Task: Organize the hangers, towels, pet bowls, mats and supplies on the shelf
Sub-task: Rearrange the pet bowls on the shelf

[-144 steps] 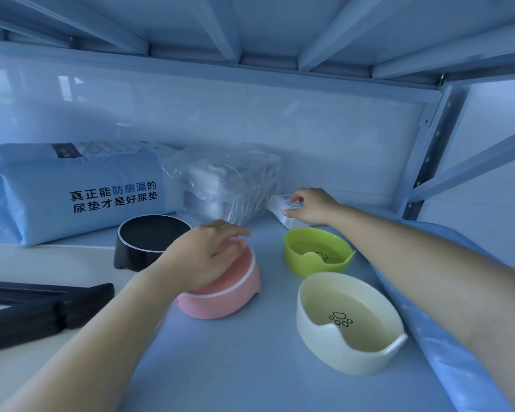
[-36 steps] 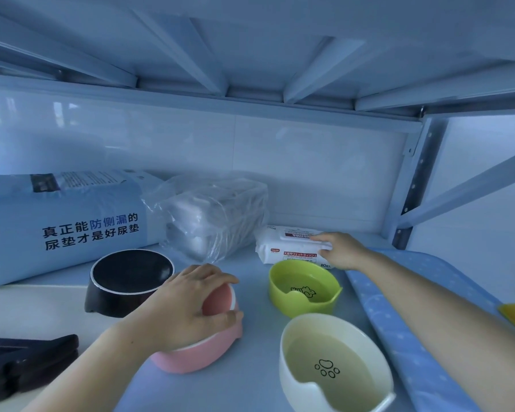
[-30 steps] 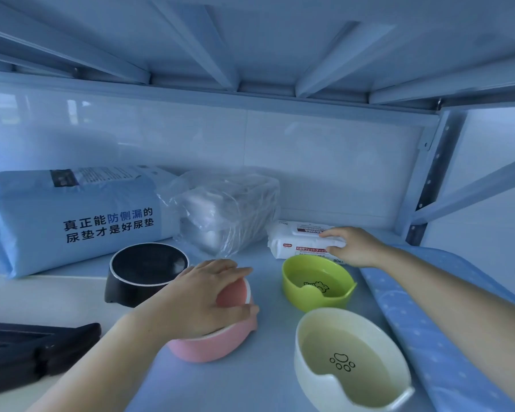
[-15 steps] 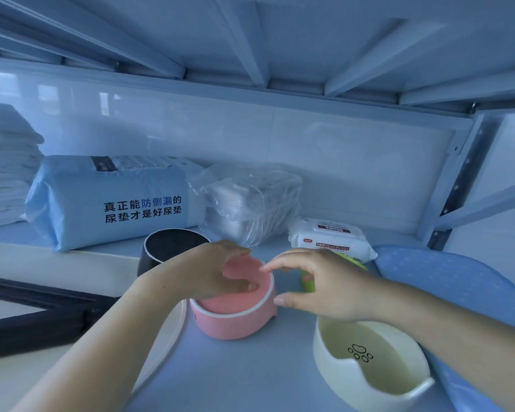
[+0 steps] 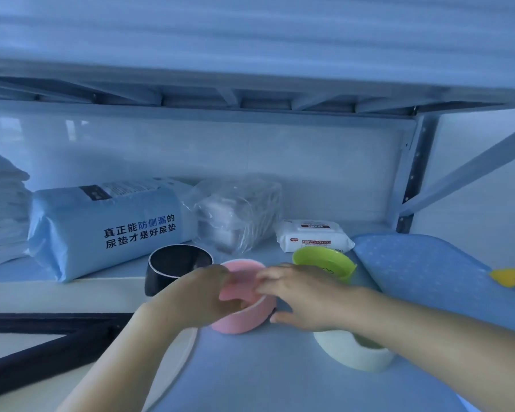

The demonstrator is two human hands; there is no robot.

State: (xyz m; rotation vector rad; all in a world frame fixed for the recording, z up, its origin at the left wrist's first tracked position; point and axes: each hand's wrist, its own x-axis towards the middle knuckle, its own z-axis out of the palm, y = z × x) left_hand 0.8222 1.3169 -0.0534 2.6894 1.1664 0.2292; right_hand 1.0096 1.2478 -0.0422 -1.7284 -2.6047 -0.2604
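A pink pet bowl stands on the shelf in the middle. My left hand grips its left rim with fingers curled inside. My right hand rests on its right rim and side. A black bowl sits behind on the left, a green bowl behind on the right. A cream bowl lies under my right forearm, partly hidden.
At the back stand a blue pad package, a clear plastic bag of white items and a wipes pack. Folded white towels sit far left. Black hangers lie front left, a blue mat right.
My right hand left the wipes pack and came over to the pink bowl's right side. My left hand stayed on the bowl. The view dropped lower and shifted left.
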